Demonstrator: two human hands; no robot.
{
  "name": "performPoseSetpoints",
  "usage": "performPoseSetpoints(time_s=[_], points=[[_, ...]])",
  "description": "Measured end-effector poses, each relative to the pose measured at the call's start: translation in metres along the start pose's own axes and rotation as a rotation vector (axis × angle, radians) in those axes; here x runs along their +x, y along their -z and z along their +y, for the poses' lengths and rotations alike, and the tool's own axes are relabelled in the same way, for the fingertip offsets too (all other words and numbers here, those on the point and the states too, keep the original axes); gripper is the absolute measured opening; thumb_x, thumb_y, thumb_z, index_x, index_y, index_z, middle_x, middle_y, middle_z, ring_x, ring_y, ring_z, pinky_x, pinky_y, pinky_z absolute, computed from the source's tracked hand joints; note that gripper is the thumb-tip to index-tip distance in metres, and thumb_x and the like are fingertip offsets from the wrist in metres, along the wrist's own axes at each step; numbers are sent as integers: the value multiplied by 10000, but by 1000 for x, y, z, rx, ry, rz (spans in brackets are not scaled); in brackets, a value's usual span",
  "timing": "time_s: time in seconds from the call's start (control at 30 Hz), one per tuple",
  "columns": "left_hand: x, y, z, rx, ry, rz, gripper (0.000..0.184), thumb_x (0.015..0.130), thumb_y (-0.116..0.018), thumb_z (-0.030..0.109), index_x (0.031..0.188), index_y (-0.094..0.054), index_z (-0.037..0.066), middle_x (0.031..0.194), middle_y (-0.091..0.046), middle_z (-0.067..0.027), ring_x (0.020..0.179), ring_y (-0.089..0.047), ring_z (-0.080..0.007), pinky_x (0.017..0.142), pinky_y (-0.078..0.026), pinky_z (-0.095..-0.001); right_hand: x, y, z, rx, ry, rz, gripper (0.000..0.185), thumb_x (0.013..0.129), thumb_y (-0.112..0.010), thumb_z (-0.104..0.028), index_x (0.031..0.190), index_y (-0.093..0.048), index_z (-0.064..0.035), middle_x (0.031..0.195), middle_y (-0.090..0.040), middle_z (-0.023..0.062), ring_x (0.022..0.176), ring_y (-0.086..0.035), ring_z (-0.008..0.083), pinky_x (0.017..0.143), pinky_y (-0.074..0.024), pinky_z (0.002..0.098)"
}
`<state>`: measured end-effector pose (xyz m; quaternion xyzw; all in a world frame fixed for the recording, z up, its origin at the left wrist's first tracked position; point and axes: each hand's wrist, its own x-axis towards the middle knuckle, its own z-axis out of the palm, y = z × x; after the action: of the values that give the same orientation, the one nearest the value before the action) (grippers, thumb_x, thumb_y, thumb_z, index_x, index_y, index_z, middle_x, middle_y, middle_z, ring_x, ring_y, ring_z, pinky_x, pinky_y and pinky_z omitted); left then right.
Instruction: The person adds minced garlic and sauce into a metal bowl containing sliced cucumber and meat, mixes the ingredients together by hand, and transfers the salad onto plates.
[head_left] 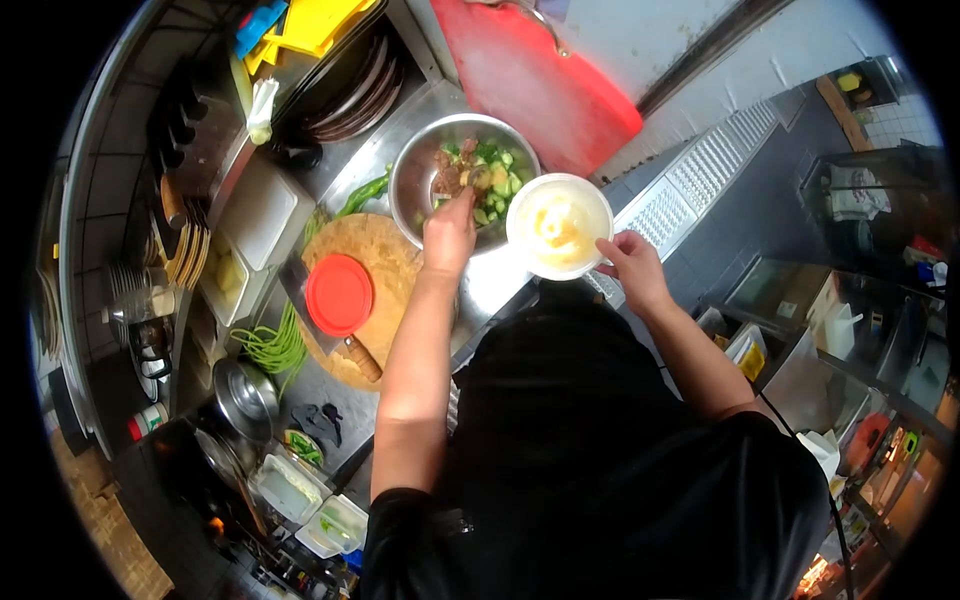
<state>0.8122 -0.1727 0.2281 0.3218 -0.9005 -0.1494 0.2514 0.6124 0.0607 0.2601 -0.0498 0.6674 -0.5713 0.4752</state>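
My right hand (632, 268) grips the rim of a round white tub (560, 226) with pale creamy and yellowish contents. The tub is beside a metal bowl (408, 190), overlapping its edge in view. Green chopped vegetables (498, 198) and brown pieces (450, 172) lie in the bowl. My left hand (450, 232) reaches over the bowl's near side, fingers pressed together and pointing down into it. A small yellowish thing shows at its fingertips, too small to tell; it may be a spoon.
Left of the bowl, a round wooden board (390, 260) bears a red lid (339, 294) and a wooden handle (362, 358). Green beans (272, 345) and a green pepper (362, 196) lie beside it. A red board (540, 90) stands behind the bowl. Farther left are white containers (262, 215) and a metal pot (245, 400).
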Motion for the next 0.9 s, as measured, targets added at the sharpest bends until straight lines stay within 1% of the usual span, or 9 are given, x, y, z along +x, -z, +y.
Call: performPoseSetpoints(time_s=[0.07, 0.17, 0.27, 0.4, 0.6, 0.67, 0.8, 0.87, 0.9], points=[[-2, 8, 6, -5, -3, 48, 275, 858, -663, -18, 1128, -717, -7, 897, -722, -193, 777, -714, -319, 722, -595, -391, 5, -1, 2, -12, 6, -2, 178, 959, -696, -145, 907, -590, -11, 853, -600, 37, 779, -632, 123, 708, -595, 275], [-5, 33, 19, 4, -20, 127, 244, 864, -682, -10, 1104, -721, 3, 881, -721, -172, 760, -709, -308, 702, -589, -388, 11, -11, 2, -61, 16, 0, 202, 951, -708, -168, 908, -593, -9, 834, -606, 37, 745, -634, 119, 682, -580, 259], [-14, 72, 54, -123, 112, 178, 219, 872, -696, -1, 1089, -725, 17, 869, -721, -154, 766, -712, -296, 697, -585, -381, 19, -23, 5, -91, 58, -19, 213, 933, -727, -173, 917, -605, 1, 833, -632, 51, 711, -635, 118, 661, -559, 249], [-24, 81, 69, -179, -84, 145, 217, 876, -690, -9, 1089, -719, 21, 853, -713, -144, 751, -700, -295, 697, -575, -381, 25, -44, -1, -188, 154, -68, 200, 914, -736, -152, 938, -630, 16, 860, -670, 71, 706, -640, 118, 645, -529, 253], [-38, 61, 57, -101, -93, 20, 320, 823, -661, -55, 1135, -694, 6, 928, -713, -158, 836, -697, -299, 753, -572, -405, 24, -66, -18, -223, 263, -240, 199, 941, -718, -142, 992, -612, 18, 1002, -682, 90, 877, -643, 119, 738, -563, 259], [-48, 66, 60, -143, -91, -106, 322, 831, -640, -56, 1143, -691, 4, 919, -709, -164, 843, -697, -302, 754, -572, -409, 23, -72, -25, -258, 318, -231, 196, 932, -726, -136, 953, -610, 21, 1064, -677, 104, 903, -645, 134, 746, -567, 266], [-50, 79, 56, -95, -124, 32, 339, 818, -637, -61, 1148, -687, 1, 894, -704, -153, 821, -688, -302, 728, -568, -405, 29, -77, -21, -360, 555, -156, 209, 877, -764, -148, 865, -630, 12, 1072, -706, 146, 947, -687, 232, 743, -551, 322], [-37, 83, 52, 16, -95, 179, 343, 811, -639, -60, 1146, -686, -3, 882, -703, -143, 801, -683, -302, 711, -565, -405, 23, -82, -24, -404, 624, -150, 205, 859, -775, -139, 856, -628, 4, 1141, -692, 174, 1018, -671, 281, 799, -543, 347], [-36, 82, 49, 43, -86, 151, 340, 812, -644, -57, 1145, -687, -3, 876, -703, -139, 786, -680, -302, 703, -564, -404, 21, -85, -27, -428, 662, -147, 204, 850, -781, -134, 851, -626, -1, 1175, -685, 189, 1053, -663, 305, 826, -539, 359]])
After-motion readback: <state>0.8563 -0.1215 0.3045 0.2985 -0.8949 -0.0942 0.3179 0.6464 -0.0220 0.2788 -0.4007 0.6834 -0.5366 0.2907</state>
